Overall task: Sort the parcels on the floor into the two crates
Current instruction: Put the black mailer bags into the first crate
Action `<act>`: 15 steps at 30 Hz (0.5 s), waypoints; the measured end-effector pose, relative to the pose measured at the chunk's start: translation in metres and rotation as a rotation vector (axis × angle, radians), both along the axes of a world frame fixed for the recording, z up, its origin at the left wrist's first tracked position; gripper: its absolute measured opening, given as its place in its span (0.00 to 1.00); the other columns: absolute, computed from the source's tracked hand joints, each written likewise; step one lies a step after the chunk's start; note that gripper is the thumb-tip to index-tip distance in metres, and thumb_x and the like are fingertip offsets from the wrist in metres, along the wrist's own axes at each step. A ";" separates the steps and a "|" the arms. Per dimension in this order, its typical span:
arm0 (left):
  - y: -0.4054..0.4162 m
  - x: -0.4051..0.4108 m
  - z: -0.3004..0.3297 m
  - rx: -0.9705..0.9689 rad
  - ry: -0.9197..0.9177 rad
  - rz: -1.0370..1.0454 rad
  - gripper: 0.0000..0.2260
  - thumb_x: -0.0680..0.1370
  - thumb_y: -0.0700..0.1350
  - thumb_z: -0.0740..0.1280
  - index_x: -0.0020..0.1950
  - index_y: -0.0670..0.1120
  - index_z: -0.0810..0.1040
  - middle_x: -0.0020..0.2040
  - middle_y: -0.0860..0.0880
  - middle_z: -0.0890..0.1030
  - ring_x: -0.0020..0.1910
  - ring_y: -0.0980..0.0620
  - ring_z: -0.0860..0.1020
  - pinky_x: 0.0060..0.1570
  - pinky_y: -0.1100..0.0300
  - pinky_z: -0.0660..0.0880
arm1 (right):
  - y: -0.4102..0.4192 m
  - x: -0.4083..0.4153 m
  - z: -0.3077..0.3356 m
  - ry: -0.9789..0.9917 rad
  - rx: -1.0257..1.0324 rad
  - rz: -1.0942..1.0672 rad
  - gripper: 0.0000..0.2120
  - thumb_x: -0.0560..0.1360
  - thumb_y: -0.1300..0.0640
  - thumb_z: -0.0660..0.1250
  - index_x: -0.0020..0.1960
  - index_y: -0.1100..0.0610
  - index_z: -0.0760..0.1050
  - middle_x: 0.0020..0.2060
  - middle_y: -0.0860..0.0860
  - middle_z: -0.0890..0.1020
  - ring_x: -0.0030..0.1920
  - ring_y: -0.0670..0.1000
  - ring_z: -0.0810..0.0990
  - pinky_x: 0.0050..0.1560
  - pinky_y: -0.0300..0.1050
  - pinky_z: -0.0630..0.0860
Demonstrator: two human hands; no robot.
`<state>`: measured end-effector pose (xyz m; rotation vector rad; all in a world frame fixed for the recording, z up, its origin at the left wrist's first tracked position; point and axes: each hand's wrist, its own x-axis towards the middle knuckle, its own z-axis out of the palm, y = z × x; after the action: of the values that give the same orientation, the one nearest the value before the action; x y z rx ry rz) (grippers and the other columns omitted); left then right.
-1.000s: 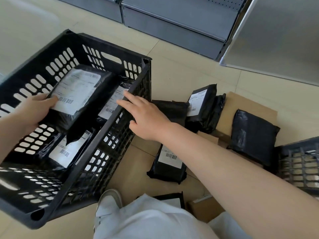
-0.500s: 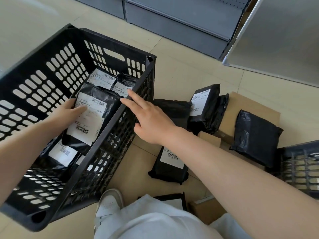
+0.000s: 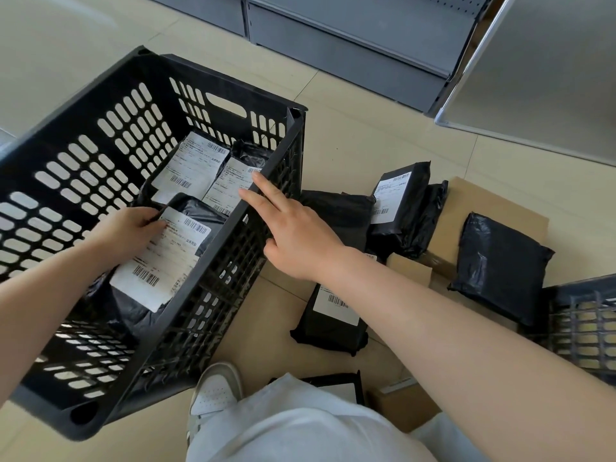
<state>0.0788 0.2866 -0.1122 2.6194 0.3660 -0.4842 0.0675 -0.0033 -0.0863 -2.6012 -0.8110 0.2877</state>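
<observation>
Tiled floor (image 3: 350, 135): two crates (image 3: 100, 155) (image 3: 586, 325), black parcels (image 3: 500, 265), flat cardboard (image 3: 483, 201).

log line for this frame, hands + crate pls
left hand: holds labelled black plastic parcel inside black slotted plastic crate | right hand: open, fingers on crate rim

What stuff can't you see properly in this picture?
All in the head view:
- Second crate: cut off by the right edge, so its contents cannot be told.
- Parcel on the floor: its upper end is hidden by the right hand and forearm.
- Label print on the parcel that the left hand holds in the black crate: too small to read.
- Parcel by the knee: mostly hidden by clothing.
</observation>
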 end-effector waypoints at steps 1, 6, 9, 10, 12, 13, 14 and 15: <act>0.004 -0.002 0.000 0.006 0.022 -0.007 0.10 0.82 0.48 0.62 0.54 0.47 0.81 0.45 0.46 0.83 0.42 0.45 0.81 0.46 0.52 0.76 | 0.000 0.000 0.000 0.000 0.001 0.000 0.39 0.75 0.61 0.62 0.82 0.49 0.49 0.82 0.50 0.42 0.62 0.55 0.72 0.62 0.53 0.71; 0.015 -0.017 -0.005 -0.094 0.117 0.012 0.07 0.82 0.46 0.64 0.51 0.46 0.80 0.44 0.47 0.82 0.44 0.48 0.80 0.49 0.52 0.74 | 0.002 -0.002 -0.003 0.003 0.018 -0.014 0.41 0.75 0.62 0.62 0.82 0.48 0.47 0.82 0.49 0.41 0.59 0.53 0.72 0.60 0.50 0.70; 0.026 -0.024 -0.012 -0.112 0.177 0.012 0.07 0.81 0.47 0.65 0.52 0.47 0.81 0.47 0.46 0.83 0.47 0.46 0.81 0.51 0.52 0.75 | 0.003 -0.003 -0.005 -0.005 0.021 -0.017 0.41 0.75 0.61 0.63 0.82 0.48 0.47 0.82 0.50 0.40 0.59 0.53 0.72 0.60 0.51 0.70; 0.030 -0.026 -0.015 -0.099 0.190 0.004 0.07 0.81 0.48 0.65 0.54 0.48 0.81 0.48 0.47 0.83 0.48 0.46 0.81 0.53 0.50 0.76 | 0.003 -0.003 -0.005 -0.006 0.019 -0.019 0.41 0.75 0.61 0.63 0.82 0.48 0.47 0.82 0.50 0.40 0.59 0.54 0.72 0.60 0.51 0.70; 0.035 -0.029 -0.019 -0.066 0.191 0.008 0.08 0.81 0.49 0.65 0.55 0.49 0.81 0.47 0.49 0.83 0.47 0.48 0.81 0.54 0.50 0.76 | 0.003 -0.003 -0.006 -0.011 0.016 -0.020 0.42 0.75 0.61 0.64 0.82 0.48 0.47 0.82 0.50 0.40 0.59 0.54 0.72 0.60 0.51 0.70; 0.036 -0.030 -0.021 -0.057 0.185 0.026 0.07 0.81 0.49 0.65 0.53 0.49 0.81 0.46 0.48 0.83 0.45 0.48 0.81 0.52 0.50 0.77 | 0.003 -0.003 -0.006 -0.012 0.015 -0.019 0.42 0.75 0.61 0.64 0.82 0.48 0.47 0.82 0.50 0.40 0.58 0.54 0.72 0.61 0.51 0.70; 0.035 -0.032 -0.023 -0.064 0.175 0.041 0.07 0.81 0.48 0.65 0.51 0.49 0.81 0.43 0.47 0.83 0.43 0.47 0.81 0.49 0.51 0.77 | 0.003 -0.003 -0.006 -0.012 0.014 -0.018 0.42 0.75 0.61 0.64 0.82 0.48 0.47 0.82 0.50 0.40 0.58 0.54 0.72 0.61 0.51 0.70; 0.032 -0.034 -0.025 -0.068 0.168 0.060 0.07 0.81 0.48 0.65 0.48 0.48 0.81 0.41 0.45 0.83 0.40 0.45 0.81 0.45 0.53 0.76 | 0.003 -0.003 -0.006 -0.012 0.014 -0.019 0.42 0.75 0.61 0.63 0.82 0.48 0.47 0.82 0.50 0.40 0.58 0.54 0.72 0.61 0.51 0.70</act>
<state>0.0451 0.3186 -0.1372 2.5013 0.4728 -0.6869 0.0643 -0.0004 -0.0919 -2.5979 -0.7892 0.2605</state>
